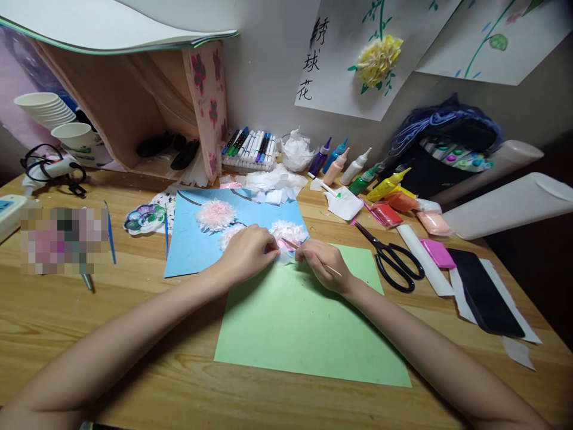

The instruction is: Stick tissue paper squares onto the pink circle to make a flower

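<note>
My right hand (324, 263) is closed around a thin wooden stick (332, 270), whose tip points at a pink patch by the white paper flower (289, 230). My left hand (248, 254) has its fingers curled and pinched on a small piece of white tissue paper (285, 258) just below that flower. The fingertips partly hide the paper. Under the flower lies a blue sheet (190, 245), which also bears a pink fluffy flower (215, 215) and another pale flower (229, 237) partly behind my left hand. A green sheet (308, 328) lies beneath both hands.
Black scissors (398, 263) lie right of the green sheet, near a phone (487, 292). Paint bottles (335, 167), markers (250, 146) and crumpled tissue (298, 150) stand at the back. A paint palette (145, 218) and a blue brush (110, 233) lie left.
</note>
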`<state>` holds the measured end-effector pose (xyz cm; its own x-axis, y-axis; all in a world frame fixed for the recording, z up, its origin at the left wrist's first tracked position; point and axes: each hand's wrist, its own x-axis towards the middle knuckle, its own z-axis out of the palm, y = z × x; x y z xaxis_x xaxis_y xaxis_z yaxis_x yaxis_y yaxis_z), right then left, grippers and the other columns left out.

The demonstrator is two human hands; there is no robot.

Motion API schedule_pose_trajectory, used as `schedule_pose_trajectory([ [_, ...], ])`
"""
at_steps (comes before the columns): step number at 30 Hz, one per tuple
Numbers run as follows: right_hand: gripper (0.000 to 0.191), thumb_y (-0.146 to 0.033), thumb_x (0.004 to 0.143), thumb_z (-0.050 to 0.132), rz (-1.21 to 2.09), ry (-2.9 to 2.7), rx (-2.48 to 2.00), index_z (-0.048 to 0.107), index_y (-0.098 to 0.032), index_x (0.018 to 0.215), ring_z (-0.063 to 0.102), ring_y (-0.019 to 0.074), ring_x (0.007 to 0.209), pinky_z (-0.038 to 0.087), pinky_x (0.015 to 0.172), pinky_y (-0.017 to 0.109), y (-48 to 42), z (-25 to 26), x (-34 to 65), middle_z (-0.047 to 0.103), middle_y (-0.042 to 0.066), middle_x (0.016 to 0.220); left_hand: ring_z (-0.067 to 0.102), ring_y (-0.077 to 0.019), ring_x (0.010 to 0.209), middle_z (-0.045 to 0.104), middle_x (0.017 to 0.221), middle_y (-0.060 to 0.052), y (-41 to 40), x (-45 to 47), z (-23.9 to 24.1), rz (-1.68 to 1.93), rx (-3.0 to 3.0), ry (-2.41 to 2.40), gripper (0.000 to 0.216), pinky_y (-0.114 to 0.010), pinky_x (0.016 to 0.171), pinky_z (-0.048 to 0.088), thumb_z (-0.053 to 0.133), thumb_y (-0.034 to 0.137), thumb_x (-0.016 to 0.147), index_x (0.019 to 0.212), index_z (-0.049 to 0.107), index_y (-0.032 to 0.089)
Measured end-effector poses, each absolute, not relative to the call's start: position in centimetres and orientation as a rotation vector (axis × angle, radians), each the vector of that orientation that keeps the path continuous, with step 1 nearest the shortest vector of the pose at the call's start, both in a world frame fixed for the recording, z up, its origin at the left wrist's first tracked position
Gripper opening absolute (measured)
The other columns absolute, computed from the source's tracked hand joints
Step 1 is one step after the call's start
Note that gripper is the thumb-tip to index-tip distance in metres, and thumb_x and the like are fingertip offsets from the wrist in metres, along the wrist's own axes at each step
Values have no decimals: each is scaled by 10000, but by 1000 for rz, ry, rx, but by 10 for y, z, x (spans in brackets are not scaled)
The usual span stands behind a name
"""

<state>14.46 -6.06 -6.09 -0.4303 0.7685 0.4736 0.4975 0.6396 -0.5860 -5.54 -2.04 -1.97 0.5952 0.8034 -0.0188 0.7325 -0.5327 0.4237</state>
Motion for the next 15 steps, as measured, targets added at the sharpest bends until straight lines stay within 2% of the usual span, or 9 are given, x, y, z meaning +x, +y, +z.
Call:
schedule_pose_trajectory([
  [7,358,-247,969,260,448,-2087,-955,535,-185,747,518,147,641,417,642,281,-62,-61,145,554,32,653,548,-193,777,664,777,-32,-19,-48,-25,347,2428,1363,183,-297,633,373,528,305,804,702,633,195],
  [15,396,-232,954,213,231,-2088,-663,491,-201,673,426,151,511,358,520,289,-69,-59,145,526,28,542,543,-190,754,648,741,-36,-16,-44,-25,377,2441,1426,174,-287,595,353,523,305,785,678,603,192],
])
